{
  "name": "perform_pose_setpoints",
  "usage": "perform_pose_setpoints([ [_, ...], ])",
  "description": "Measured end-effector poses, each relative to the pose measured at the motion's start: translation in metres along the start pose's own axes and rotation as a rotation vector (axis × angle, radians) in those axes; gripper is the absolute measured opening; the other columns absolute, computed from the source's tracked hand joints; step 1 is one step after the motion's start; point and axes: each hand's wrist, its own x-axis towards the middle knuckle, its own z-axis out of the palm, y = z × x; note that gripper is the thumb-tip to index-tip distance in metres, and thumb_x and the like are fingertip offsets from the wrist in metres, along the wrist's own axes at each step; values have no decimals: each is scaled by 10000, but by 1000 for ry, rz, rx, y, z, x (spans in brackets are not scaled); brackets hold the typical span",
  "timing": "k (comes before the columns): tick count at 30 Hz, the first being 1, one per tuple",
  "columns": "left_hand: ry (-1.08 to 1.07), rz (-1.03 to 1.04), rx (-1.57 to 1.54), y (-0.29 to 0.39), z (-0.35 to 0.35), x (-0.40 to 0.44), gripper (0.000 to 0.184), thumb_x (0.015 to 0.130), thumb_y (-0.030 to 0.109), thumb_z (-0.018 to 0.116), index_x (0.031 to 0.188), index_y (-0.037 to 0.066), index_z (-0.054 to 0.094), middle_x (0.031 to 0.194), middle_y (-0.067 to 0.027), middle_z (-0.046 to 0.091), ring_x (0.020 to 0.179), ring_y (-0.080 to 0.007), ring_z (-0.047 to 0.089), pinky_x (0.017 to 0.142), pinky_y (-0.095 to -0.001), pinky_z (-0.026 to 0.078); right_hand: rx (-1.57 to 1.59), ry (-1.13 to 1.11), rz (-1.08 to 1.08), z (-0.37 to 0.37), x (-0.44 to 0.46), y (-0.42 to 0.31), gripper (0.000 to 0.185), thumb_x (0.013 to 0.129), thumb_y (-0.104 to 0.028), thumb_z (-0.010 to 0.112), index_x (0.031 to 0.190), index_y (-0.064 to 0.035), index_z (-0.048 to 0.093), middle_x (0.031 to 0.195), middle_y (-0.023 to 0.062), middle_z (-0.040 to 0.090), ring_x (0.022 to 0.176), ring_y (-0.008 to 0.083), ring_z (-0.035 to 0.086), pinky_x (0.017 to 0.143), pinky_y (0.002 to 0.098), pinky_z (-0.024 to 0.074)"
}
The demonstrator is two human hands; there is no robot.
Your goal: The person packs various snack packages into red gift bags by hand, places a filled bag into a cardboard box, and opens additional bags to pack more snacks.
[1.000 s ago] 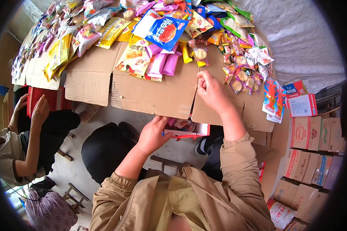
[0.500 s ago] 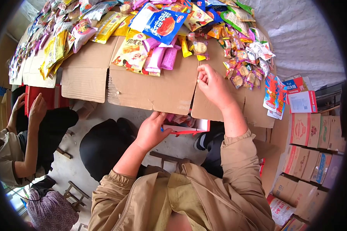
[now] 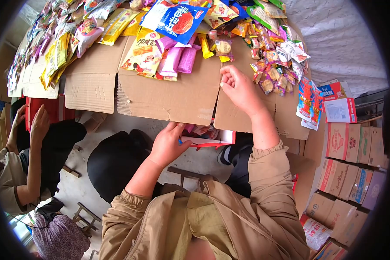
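Your right hand (image 3: 239,90), fingers loosely curled and thumb apart, is over the cardboard-covered counter (image 3: 169,97), near small wrapped snacks (image 3: 273,74). Your left hand (image 3: 170,144) is at the open red box (image 3: 210,144) below its edge; whether those fingers grip, I cannot tell.

Bright, soft light; fisheye bowing, black corners; far-left edge seemingly blurred.

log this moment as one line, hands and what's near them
left hand: at red-edged box | right hand: half curled over cardboard, grip unclear | nearby: wrapped biscuit, pink packets
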Motion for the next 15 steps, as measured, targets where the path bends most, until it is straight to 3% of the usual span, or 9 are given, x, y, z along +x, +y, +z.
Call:
perform_pose_setpoints([
  [8, -9, -3, -9, -1, 1, 0, 749, 768, 168, 855, 1443, 42, 557, 1310, -206, 625, 1124, -417, 657, 917, -454, 573, -89, 22, 21, 6, -5, -12, 250, 891, -15, 675, 1134, -34, 616, 860, 80, 651, 753, 221, 669, 710, 366, 549],
  [15, -7, 17, -9, -3, 2, 1, 733, 759, 164, 861, 1424, 44, 577, 1276, -210, 634, 1118, -416, 660, 912, -457, 571, -190, 90, -100, 9, -4, -10, 255, 864, -4, 659, 1113, -48, 632, 885, 87, 649, 782, 273, 671, 700, 396, 547],
])
